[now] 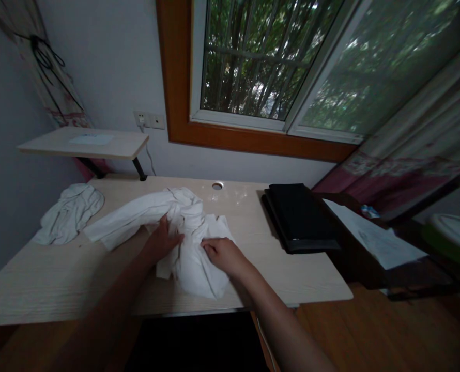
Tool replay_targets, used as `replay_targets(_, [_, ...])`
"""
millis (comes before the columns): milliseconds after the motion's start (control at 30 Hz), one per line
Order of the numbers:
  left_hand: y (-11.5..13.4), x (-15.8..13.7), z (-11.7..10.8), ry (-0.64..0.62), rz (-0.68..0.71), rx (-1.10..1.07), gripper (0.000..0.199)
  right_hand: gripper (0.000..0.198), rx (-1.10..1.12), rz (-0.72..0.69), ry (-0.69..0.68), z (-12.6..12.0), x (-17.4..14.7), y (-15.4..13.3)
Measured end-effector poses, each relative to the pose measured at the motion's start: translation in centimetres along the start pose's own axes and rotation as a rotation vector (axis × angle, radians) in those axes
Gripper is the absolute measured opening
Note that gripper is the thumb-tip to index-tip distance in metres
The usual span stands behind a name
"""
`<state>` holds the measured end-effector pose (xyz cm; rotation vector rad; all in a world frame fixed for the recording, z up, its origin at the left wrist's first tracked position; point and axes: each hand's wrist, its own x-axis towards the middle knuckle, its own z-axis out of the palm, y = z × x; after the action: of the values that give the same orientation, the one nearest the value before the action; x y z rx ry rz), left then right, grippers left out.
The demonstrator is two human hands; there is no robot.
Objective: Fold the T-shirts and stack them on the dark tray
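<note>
Pale desk (pixel 311 274): bunched cloth (pixel 73 212) left, crumpled white garment (pixel 195 258) centre, flat black stack (pixel 297 214) right.

Dim daylight falls through the window (pixel 300 67), edges blurred.

Gap between white garment (pixel 193 258) and black stack (pixel 302 214)

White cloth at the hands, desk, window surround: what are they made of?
White cloth: soft matte fabric, perhaps cotton; loose creases and folds.
Desk: likely wood-look laminate, slightly glossy; pale grain, light glints.
Window surround: seemingly varnished wood, maybe veneer; orange-brown, smooth.
</note>
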<state>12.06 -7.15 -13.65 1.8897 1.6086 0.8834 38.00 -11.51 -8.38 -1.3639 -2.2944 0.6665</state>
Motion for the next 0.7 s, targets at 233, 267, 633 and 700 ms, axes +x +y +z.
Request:
replay_targets(233, [1.6,2.2,0.0,-0.18,0.151,-0.071,0.082,0.029,0.623,0.002,-0.259,3.1,0.0,-0.7])
replay_targets(267, [2.1,2.6,-0.3,-0.218,0.169,-0.089,0.083,0.029,0.712,0.016,-0.314,3.1,-0.2,-0.8])
replay_targets(633, [6.0,4.6,1.7,-0.597,0.595,-0.044,0.054,0.03,0.469,0.107,0.472,-4.6,0.8,7.1])
replay_targets(700, [6.9,4.5,2.6,-0.643,0.711,0.008,0.046,0.035,0.257,0.005,0.537,-5.6,1.6,8.8])
